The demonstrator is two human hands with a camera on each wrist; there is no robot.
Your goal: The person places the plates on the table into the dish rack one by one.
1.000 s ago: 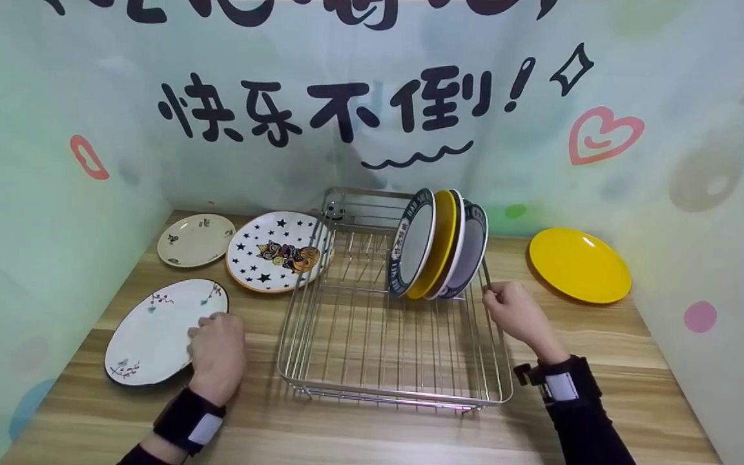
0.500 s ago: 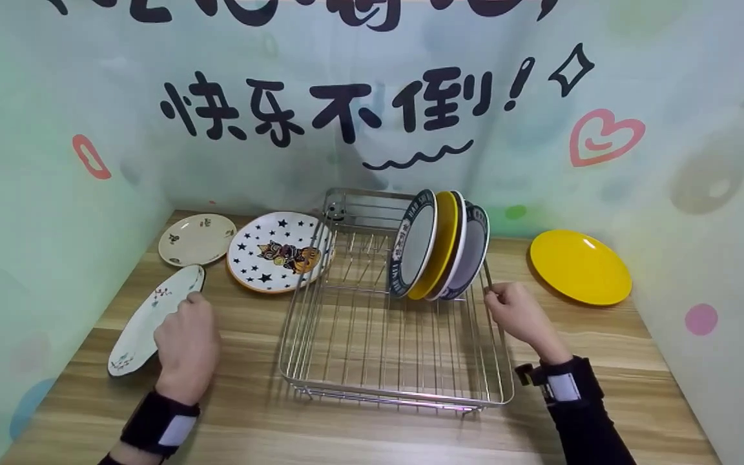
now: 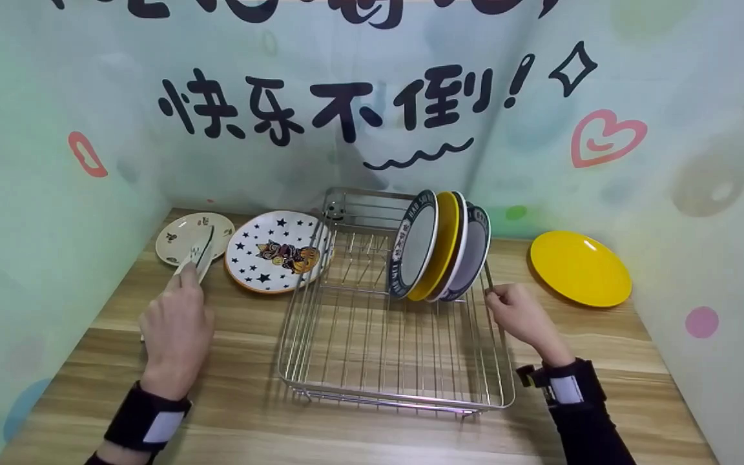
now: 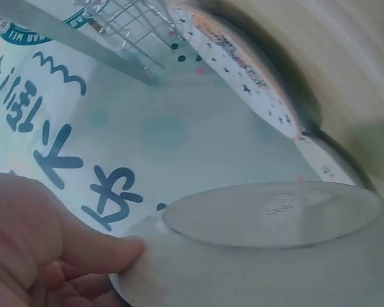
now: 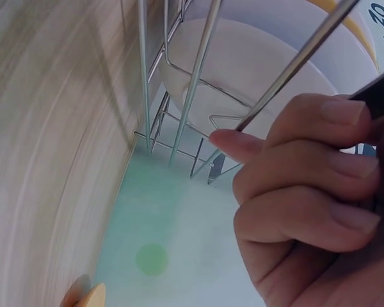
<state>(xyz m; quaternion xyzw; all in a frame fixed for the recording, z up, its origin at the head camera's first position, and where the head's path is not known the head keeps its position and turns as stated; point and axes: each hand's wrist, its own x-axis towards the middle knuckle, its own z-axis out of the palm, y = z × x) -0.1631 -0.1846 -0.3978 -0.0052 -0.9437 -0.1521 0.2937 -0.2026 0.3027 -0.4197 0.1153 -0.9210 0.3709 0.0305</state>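
Note:
My left hand (image 3: 178, 329) pinches the rim of a white oval plate (image 4: 275, 275), thumb on one face. In the head view the plate is tilted up nearly edge-on, and the hand hides much of it. It is in front of a small cream plate (image 3: 181, 237). With curled fingers, my right hand (image 3: 519, 316) grips the right side of a metal dish rack (image 3: 398, 395). Inside the rack, toward the back right, several plates stand on edge, among them a navy-rimmed plate (image 3: 414, 245) and a yellow plate (image 3: 447, 248).
A star-patterned plate (image 3: 268, 258) lies on the wooden table (image 3: 236, 413), close to the rack's left side. Another yellow plate (image 3: 580, 268) lies to the right of the rack. Printed cloth walls (image 3: 268, 174) enclose the back and both sides.
My left hand has lifted the oval plate from the table and turned it from nearly flat to edge-on, shifting slightly left. The right hand keeps its place on the rack.

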